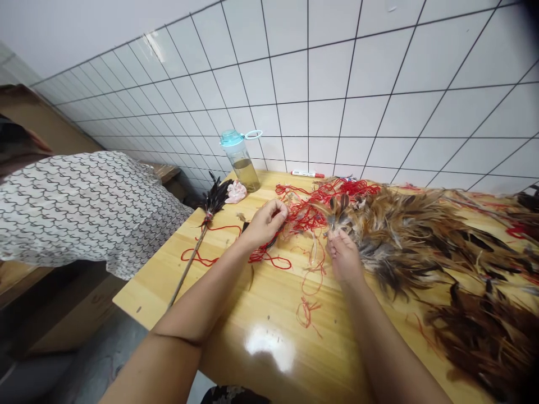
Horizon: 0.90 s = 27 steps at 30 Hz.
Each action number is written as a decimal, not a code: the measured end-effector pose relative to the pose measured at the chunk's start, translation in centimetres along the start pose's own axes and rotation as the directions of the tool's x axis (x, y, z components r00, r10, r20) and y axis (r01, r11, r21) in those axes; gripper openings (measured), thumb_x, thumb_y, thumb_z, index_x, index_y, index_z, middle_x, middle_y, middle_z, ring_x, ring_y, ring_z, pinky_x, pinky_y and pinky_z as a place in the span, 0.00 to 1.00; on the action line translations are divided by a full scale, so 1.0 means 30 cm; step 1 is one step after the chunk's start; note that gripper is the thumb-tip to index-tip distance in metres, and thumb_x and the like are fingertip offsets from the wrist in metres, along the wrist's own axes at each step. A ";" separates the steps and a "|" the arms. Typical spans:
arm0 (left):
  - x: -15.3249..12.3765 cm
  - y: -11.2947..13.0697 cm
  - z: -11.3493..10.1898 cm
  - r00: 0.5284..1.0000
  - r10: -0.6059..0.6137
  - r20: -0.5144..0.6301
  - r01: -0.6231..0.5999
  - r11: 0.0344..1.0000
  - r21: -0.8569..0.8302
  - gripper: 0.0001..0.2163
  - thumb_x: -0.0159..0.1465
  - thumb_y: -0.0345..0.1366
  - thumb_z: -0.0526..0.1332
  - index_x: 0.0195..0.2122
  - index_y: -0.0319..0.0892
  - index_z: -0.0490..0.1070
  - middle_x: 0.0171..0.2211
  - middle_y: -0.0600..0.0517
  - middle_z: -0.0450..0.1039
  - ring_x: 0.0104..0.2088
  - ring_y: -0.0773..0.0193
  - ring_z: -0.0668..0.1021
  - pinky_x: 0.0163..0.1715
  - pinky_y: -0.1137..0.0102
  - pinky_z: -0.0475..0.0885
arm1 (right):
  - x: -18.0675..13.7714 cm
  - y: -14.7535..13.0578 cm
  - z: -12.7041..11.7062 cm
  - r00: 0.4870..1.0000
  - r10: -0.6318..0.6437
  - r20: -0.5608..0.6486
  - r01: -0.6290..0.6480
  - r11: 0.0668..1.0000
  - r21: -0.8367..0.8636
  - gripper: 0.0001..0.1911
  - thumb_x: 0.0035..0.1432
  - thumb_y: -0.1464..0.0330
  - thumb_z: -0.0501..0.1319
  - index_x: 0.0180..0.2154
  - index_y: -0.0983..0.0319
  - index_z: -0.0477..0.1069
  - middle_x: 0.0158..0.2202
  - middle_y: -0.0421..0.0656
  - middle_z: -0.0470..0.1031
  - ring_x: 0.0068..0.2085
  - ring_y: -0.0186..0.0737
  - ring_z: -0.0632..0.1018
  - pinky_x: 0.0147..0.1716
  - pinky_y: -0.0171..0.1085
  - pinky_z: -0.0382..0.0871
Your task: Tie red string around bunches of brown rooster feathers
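While the right hand [343,252] has its grip pinched on a small feather bunch [337,210] toward the worktop's [269,300] far edge, just left of the brown feather pile [415,227], the left hand [264,223] curls beside the red string [309,212]; can't tell if its grip has anything; bunch should be light, soft, easily bent, likely best taken by the quill ends; those ends mostly hidden by the right hand; pile blurred, cut off at right; stick's [188,266] lower end hidden behind the left forearm [210,300].
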State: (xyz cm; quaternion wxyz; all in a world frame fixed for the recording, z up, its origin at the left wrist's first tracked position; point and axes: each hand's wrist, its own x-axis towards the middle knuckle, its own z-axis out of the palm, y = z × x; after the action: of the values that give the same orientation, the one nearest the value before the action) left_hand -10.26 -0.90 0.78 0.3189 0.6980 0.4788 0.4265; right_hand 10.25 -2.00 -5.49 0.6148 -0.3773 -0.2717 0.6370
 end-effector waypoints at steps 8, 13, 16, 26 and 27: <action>-0.003 0.017 0.046 0.990 -0.140 -0.013 0.132 0.960 -0.247 0.09 0.62 0.40 0.59 0.36 0.40 0.63 0.29 0.55 0.65 0.30 0.71 0.67 0.33 0.75 0.62 | -0.003 0.015 0.002 0.997 -0.045 0.056 0.050 0.994 -0.094 0.18 0.43 0.56 0.67 0.27 0.57 0.61 0.26 0.36 0.64 0.26 0.31 0.64 0.24 0.32 0.58; -0.016 -0.002 0.104 0.989 -0.147 0.034 0.150 0.945 -0.289 0.10 0.59 0.36 0.62 0.38 0.40 0.63 0.29 0.55 0.67 0.30 0.71 0.70 0.33 0.75 0.65 | -0.007 0.022 0.004 0.994 -0.049 0.095 0.062 0.988 -0.138 0.19 0.43 0.56 0.68 0.24 0.58 0.60 0.27 0.36 0.60 0.27 0.32 0.61 0.25 0.31 0.57; -0.028 -0.008 0.144 0.993 -0.116 0.025 0.118 0.966 -0.232 0.08 0.59 0.34 0.62 0.37 0.40 0.63 0.30 0.54 0.69 0.32 0.70 0.72 0.35 0.74 0.67 | -0.010 0.026 0.010 0.991 0.002 0.137 0.018 0.990 -0.142 0.20 0.41 0.57 0.69 0.22 0.59 0.59 0.28 0.37 0.60 0.30 0.33 0.62 0.28 0.32 0.58; -0.067 -0.024 0.216 0.997 0.039 -0.060 -0.028 0.984 0.176 0.05 0.56 0.28 0.59 0.34 0.39 0.71 0.35 0.49 0.76 0.38 0.61 0.76 0.41 0.67 0.70 | -0.021 0.044 0.014 0.936 -0.032 0.350 0.142 0.946 -0.293 0.18 0.50 0.53 0.61 0.23 0.59 0.63 0.26 0.38 0.61 0.33 0.38 0.64 0.39 0.38 0.61; -0.068 -0.026 0.219 0.996 0.040 -0.080 -0.028 0.989 0.143 0.05 0.56 0.28 0.59 0.34 0.39 0.71 0.35 0.49 0.76 0.37 0.62 0.76 0.41 0.67 0.70 | -0.017 0.045 0.010 0.934 -0.058 0.352 0.180 0.929 -0.324 0.17 0.52 0.54 0.60 0.23 0.59 0.64 0.26 0.39 0.61 0.34 0.38 0.65 0.40 0.38 0.61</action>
State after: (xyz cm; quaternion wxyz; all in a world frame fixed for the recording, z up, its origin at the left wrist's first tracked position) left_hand -5.02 -2.80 -3.33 0.2412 0.7087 0.5085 0.4253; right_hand 9.22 -2.61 -6.33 0.5202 -0.3490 -0.5044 0.5943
